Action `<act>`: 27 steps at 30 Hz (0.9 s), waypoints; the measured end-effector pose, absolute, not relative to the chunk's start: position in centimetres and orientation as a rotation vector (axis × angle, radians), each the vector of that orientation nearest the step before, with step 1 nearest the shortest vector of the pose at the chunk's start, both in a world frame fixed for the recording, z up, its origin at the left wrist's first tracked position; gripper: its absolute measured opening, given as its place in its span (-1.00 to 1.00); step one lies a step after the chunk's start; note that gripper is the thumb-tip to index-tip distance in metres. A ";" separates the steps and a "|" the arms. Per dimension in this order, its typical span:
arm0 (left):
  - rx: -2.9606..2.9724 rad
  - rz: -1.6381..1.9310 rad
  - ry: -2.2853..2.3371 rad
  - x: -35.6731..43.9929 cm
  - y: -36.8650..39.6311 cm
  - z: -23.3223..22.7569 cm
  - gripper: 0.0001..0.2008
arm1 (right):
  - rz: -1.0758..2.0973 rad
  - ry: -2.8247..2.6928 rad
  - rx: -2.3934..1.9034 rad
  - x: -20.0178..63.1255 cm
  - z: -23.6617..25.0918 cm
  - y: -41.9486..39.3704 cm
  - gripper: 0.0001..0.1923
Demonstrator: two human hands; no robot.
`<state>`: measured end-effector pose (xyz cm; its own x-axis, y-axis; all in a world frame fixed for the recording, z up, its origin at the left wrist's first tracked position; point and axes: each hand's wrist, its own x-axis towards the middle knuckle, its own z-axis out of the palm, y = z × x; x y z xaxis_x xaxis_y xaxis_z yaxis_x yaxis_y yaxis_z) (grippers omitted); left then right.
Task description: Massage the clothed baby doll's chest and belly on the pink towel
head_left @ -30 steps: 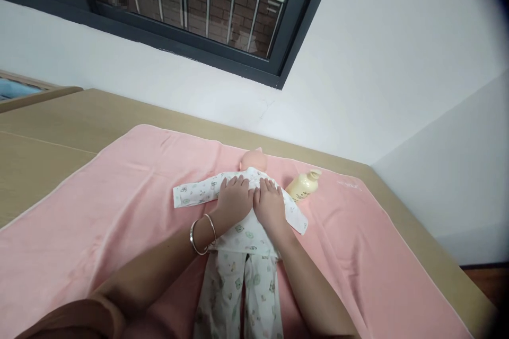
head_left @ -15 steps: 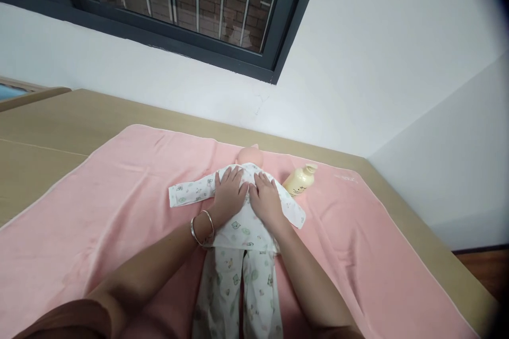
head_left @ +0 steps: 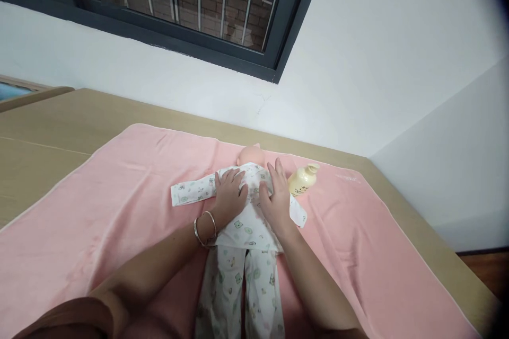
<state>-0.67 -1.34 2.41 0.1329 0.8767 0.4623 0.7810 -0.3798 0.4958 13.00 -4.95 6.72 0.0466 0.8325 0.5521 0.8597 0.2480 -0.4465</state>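
A doll lies on the pink blanket, dressed in a white printed top (head_left: 238,230) with sleeves spread wide and matching trousers (head_left: 260,286). Its bald pinkish head (head_left: 251,155) shows at the far end, face not visible. My left hand (head_left: 230,193) rests open on the left part of the doll's upper back, fingers pointing away from me; a silver bangle is on that wrist. Over the right side of the top, my right hand (head_left: 276,198) is open with fingers raised and thumb out, partly covering the right sleeve. It holds nothing.
A pale yellow pump-type bottle (head_left: 303,180) stands tilted right of the doll, close to my right hand. The pink blanket (head_left: 131,190) covers much of a wooden surface (head_left: 43,132). A white wall (head_left: 191,87) and a dark-framed window (head_left: 274,66) rise behind.
My right hand has lifted from the doll's upper back and shifted right, its fingers now pointing up. My left hand stays in place on the top.
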 end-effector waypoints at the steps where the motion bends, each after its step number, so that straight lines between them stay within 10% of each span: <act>1: 2.260 1.086 1.668 -0.7 -1.4 2.5 -0.63 | -0.081 -1.770 -1.550 12.8 6.2 -4.8 -0.46; 27: 2.190 1.303 1.589 -0.8 -0.8 0.8 -0.61 | 0.040 -2.127 -1.368 12.8 3.7 -3.2 -0.58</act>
